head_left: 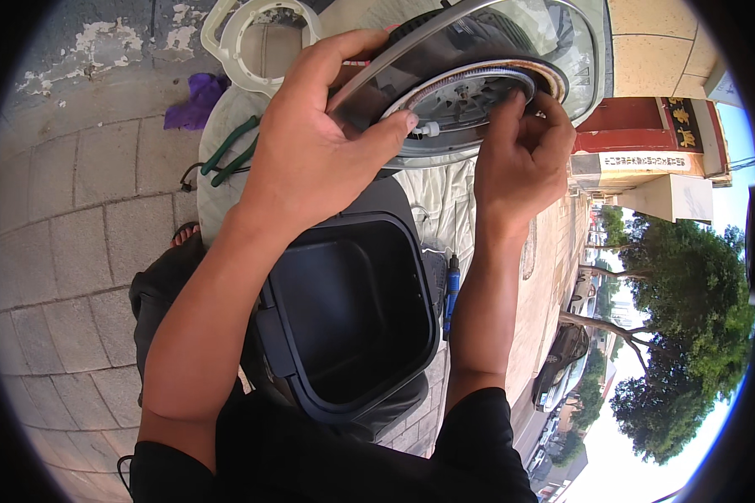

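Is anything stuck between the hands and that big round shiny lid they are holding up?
Nothing visible is in the way. The left hand already grips the round glass-and-metal lid at its rim, and the right hand has its fingertips on the lid's inner metal ring. The black square bucket-like pot sits below, apart.

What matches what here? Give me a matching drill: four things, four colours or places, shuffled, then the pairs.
Things:
1. appliance lid
2. black pot
3. screwdriver
4. pliers

Places and colours:
A. green handles, on the pale cloth at upper left
B. held up between the left hand and right hand
C. blue handle, beside the pot's right edge
D. empty, open, below the forearms

Pairs: 1-B, 2-D, 3-C, 4-A
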`<state>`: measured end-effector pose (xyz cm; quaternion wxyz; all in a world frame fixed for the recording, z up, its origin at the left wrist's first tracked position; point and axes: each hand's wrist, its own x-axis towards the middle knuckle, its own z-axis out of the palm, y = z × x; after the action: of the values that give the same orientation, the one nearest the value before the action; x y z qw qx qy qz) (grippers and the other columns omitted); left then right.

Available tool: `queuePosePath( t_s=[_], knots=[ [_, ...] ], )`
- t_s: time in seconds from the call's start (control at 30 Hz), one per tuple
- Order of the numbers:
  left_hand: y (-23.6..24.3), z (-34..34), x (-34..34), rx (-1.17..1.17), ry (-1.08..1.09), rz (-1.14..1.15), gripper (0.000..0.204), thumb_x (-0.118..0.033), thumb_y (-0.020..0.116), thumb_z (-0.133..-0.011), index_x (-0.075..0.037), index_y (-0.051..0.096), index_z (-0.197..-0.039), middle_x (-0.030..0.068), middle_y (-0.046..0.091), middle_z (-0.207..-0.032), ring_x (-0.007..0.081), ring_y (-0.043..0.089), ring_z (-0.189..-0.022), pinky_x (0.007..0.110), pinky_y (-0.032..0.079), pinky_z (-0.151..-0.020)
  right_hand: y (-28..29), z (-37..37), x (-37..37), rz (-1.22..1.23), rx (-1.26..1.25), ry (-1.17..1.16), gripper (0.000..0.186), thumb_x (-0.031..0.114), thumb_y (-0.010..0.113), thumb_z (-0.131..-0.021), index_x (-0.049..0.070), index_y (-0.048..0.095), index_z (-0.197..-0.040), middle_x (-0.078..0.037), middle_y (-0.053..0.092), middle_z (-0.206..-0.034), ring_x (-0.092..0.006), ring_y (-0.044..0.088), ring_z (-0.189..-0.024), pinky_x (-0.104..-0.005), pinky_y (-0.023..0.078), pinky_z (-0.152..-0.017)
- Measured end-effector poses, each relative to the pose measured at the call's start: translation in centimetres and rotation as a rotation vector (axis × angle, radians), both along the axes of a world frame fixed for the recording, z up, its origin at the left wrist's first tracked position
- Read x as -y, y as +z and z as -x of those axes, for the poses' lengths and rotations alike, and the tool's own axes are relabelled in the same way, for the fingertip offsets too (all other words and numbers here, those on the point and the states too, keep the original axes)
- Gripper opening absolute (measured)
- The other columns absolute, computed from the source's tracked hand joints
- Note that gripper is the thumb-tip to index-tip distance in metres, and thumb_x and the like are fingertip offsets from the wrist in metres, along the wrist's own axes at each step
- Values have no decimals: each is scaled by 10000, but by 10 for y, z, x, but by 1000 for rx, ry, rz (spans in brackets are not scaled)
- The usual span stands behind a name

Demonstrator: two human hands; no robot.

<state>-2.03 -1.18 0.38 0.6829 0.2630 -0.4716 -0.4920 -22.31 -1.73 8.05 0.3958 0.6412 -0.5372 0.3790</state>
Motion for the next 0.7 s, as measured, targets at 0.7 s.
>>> queuePosePath(
  t_s=[0.7],
  knots=[
    [-3, 0, -1, 72, 51, -13, 691, 2, 834, -893, -53, 560, -1525, 82, 709, -1328, 146, 704, -1132, 275, 601, -826, -26, -1, -41, -392, 466, -62, 217, 174, 758, -1045, 8, 775, -1185, -44, 752, -770, -74, 663, -698, -266, 548, -688]
  ],
)
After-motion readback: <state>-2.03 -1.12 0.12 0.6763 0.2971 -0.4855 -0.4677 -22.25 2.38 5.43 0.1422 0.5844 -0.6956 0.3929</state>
